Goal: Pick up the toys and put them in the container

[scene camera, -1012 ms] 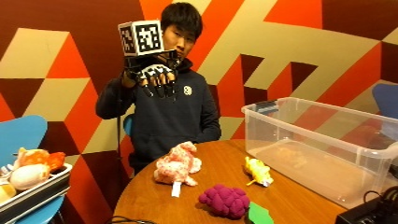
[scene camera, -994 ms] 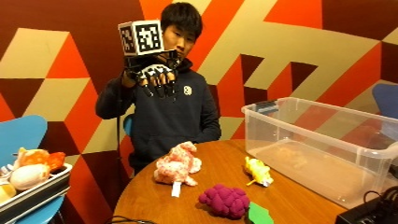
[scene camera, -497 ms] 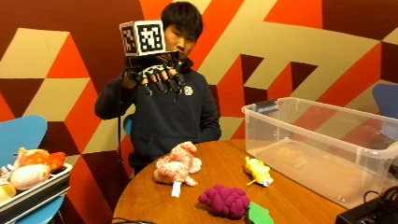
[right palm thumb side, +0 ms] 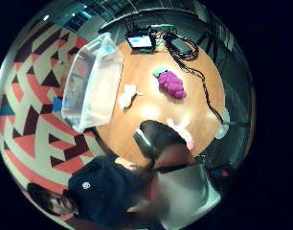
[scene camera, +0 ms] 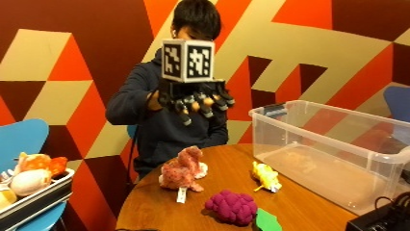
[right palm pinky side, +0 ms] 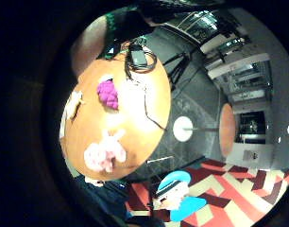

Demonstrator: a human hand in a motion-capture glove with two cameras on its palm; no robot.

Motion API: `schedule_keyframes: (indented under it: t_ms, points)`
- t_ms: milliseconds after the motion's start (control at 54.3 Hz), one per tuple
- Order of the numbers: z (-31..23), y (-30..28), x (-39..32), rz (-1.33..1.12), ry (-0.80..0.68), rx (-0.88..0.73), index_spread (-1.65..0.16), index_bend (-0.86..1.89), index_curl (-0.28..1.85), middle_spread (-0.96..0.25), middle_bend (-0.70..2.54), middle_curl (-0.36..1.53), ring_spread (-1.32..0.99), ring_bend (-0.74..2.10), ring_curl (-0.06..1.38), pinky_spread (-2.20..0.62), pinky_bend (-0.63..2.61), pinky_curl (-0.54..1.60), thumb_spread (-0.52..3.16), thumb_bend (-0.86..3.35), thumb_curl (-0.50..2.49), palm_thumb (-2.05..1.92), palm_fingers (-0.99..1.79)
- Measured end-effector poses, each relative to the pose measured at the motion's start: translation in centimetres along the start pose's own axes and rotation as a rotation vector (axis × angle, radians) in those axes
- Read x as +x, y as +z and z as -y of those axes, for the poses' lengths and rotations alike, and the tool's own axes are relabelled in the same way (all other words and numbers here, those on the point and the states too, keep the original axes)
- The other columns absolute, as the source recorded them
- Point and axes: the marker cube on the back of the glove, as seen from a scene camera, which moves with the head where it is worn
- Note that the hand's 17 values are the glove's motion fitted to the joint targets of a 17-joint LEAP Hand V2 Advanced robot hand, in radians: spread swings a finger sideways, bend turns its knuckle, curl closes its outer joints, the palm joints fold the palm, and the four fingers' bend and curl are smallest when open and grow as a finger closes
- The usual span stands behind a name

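Observation:
My gloved right hand (scene camera: 192, 101) hangs in the air in front of the person's chest, well above the round wooden table (scene camera: 160, 211), fingers relaxed and holding nothing. On the table lie a pink plush (scene camera: 183, 169) (right palm pinky side: 104, 156) (right palm thumb side: 182, 134), a small yellow toy (scene camera: 266, 176) (right palm pinky side: 73, 103) (right palm thumb side: 127, 96) and a purple grape plush (scene camera: 232, 207) (right palm pinky side: 108, 93) (right palm thumb side: 172, 85) with a green leaf. A clear plastic container (scene camera: 333, 144) (right palm thumb side: 91, 84) stands open on the table's right side, beyond the yellow toy.
A tray of other plush toys (scene camera: 32, 180) rests on a blue chair (scene camera: 22, 139) at the left. A black device (scene camera: 378, 221) with cables (right palm thumb side: 194, 52) sits at the table's near right edge.
My hand has come down and moved to the right, toward the container's side. The toys and the container have stayed where they were.

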Motion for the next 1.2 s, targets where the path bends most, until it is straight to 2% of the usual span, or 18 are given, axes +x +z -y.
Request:
schedule_keyframes:
  t_ms: [129, 239, 442, 570, 644, 718, 846, 1067, 1196]
  points:
    - [4.3, 4.7, -0.7, 0.006, -0.01, -0.162, -0.14, 0.06, 0.14, 0.06, 0.11, 0.2, 0.01, 0.18, 0.17, 0.04, 0.87, 0.35, 1.19, 0.06, 0.26, 0.04, -0.32]
    - [8.4, 10.1, -0.8, 0.002, 0.045, -0.321, -0.12, 0.08, 0.15, 0.07, 0.11, 0.2, 0.02, 0.17, 0.18, 0.04, 0.85, 0.35, 1.15, 0.01, 0.28, 0.03, -0.31]
    - [9.1, 17.0, -1.5, -0.048, 0.039, -0.42, -0.08, 0.2, 0.22, 0.07, 0.11, 0.19, 0.02, 0.13, 0.16, 0.04, 0.78, 0.33, 1.14, -0.01, 0.3, 0.06, -0.24]
    - [9.3, 18.3, -1.7, -0.076, 0.016, -0.337, -0.11, 0.75, 0.39, 0.05, 0.15, 0.19, 0.02, 0.08, 0.11, 0.04, 0.61, 0.29, 1.25, 0.14, 0.36, 0.34, 0.02]
    - [9.2, 18.3, -2.2, -0.02, -0.021, -0.27, -0.12, 0.89, 0.44, 0.0, 0.3, 0.24, 0.0, 0.11, 0.09, 0.04, 0.54, 0.27, 1.26, 0.22, 0.42, 0.5, 0.15]
    - [8.9, 17.7, -2.7, 0.061, -0.058, -0.201, -0.12, 0.99, 0.5, -0.06, 0.51, 0.31, -0.03, 0.14, 0.08, 0.03, 0.45, 0.24, 1.2, 0.23, 0.46, 0.57, 0.28]
    - [7.5, 13.9, -4.3, 0.229, -0.138, -0.108, -0.12, 1.12, 0.6, -0.14, 0.62, 0.37, -0.09, 0.17, 0.08, 0.02, 0.41, 0.25, 1.11, 0.21, 0.52, 0.59, 0.31]
    - [3.0, 2.6, -9.0, 0.4, -0.317, 0.154, -0.1, 1.19, 0.71, -0.22, 0.67, 0.43, -0.16, 0.21, 0.11, 0.0, 0.44, 0.28, 1.06, 0.18, 0.61, 0.61, 0.29]
    - [0.9, -4.3, -16.3, 0.67, -0.469, 0.353, -0.09, 1.16, 0.74, -0.26, 0.69, 0.45, -0.22, 0.29, 0.14, -0.01, 0.49, 0.29, 1.04, 0.18, 0.67, 0.64, 0.36]
